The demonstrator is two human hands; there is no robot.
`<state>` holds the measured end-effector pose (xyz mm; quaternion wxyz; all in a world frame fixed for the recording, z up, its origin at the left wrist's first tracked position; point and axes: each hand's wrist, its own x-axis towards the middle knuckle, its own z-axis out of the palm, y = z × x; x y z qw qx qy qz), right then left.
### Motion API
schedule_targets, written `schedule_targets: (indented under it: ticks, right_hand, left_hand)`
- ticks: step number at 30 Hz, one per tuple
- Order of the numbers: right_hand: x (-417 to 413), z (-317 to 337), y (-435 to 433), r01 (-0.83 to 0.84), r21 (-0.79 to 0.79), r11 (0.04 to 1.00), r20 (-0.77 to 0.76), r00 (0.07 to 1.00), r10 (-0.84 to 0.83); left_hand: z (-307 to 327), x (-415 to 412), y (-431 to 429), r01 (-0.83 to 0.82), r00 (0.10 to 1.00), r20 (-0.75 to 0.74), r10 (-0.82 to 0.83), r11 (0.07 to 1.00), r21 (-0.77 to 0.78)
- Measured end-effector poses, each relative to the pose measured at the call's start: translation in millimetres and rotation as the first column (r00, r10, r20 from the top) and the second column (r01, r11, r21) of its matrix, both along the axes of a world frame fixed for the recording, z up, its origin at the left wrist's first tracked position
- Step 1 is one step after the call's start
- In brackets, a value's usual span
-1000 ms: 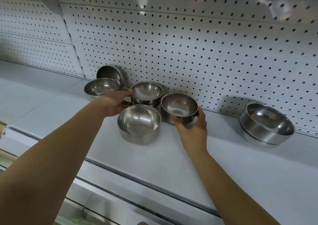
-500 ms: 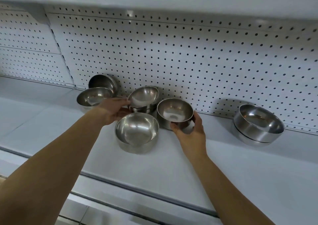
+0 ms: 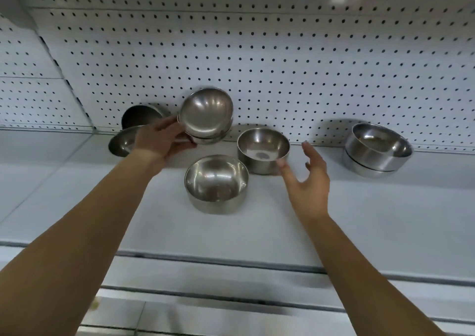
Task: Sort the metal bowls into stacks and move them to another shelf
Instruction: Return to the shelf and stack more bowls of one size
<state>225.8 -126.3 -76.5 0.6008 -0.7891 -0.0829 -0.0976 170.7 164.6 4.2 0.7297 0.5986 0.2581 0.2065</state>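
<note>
On white shelf (image 3: 359, 220), left hand (image 3: 159, 143) is gripping a tilted stack (image 3: 207, 116) of shiny, round steel bowls; right hand (image 3: 307, 181) is hovering, fingers spread, beside a deeper bowl (image 3: 263, 150).

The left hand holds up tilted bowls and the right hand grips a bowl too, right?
Not quite. In the head view the right hand is open beside a bowl, gripping nothing. The left hand does hold tilted bowls up.

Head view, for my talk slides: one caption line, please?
Left hand holds tilted nested bowls above the shelf; right hand, open, beside a single bowl.
</note>
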Motion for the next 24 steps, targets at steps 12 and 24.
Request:
schedule_targets:
  ticks: [12,24]
  right_hand:
    - [-91.0,69.7,-9.1,-0.202,0.415,0.887,0.03,0.978,0.208]
    - [-113.1,18.8,-58.6,0.128,0.266,0.955,-0.21,0.975,-0.072]
  left_hand:
    - [19.7,-117.7,-120.8,0.167,0.981,0.097,-0.166,0.986,-0.007]
    - [-63.2,-114.2,-190.1,0.368,0.93,0.01,-0.368,0.929,-0.051]
